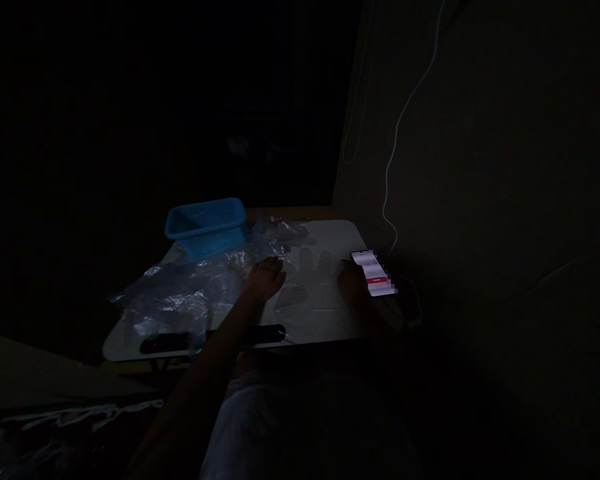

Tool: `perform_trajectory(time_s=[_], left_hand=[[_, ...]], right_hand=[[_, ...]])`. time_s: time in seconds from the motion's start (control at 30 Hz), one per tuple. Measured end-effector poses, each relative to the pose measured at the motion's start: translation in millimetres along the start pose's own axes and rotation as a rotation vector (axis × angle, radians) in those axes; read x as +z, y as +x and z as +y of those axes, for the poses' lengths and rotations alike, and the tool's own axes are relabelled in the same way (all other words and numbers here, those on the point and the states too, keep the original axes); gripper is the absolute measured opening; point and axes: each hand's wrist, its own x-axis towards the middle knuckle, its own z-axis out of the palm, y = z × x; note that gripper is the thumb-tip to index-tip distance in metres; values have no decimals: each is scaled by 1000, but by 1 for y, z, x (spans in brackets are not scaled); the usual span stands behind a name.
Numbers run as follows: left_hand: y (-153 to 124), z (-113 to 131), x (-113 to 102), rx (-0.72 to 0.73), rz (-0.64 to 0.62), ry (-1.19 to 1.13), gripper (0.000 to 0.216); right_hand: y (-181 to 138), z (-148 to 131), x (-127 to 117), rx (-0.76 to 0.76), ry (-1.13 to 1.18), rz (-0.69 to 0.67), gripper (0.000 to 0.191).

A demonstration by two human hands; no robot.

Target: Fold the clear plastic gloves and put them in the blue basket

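Observation:
The room is very dark. My left hand (265, 279) rests on a small white table (325, 313), at the edge of a heap of clear plastic bags (190, 293). Its fingers look curled, but the dark hides whether they hold anything. My right hand (353, 283) lies on the table beside a lit phone (374, 273) at the right edge, touching or nearly touching it. The fingers of that hand are lost in shadow.
A blue plastic tub (206, 225) stands at the table's far left. A black bar (215, 339) lies along the near edge. A white cable (395, 133) hangs down the wall on the right toward the phone. My lap is under the table's near side.

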Motion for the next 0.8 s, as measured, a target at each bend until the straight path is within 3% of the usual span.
perform_trajectory(time_s=[0.23, 0.43, 0.57, 0.8], left_hand=[[0, 1, -1, 0, 2, 23, 44], [0, 0, -1, -4, -5, 30, 45], [0, 1, -2, -11, -10, 37, 44], [0, 3, -4, -16, -31, 36, 45]], right_hand=[[-1, 0, 0, 19, 6, -24, 36], [-2, 0, -1, -22, 60, 103, 31], [0, 3, -1, -152, 134, 147, 30], [2, 7, 7, -222, 363, 247, 44]])
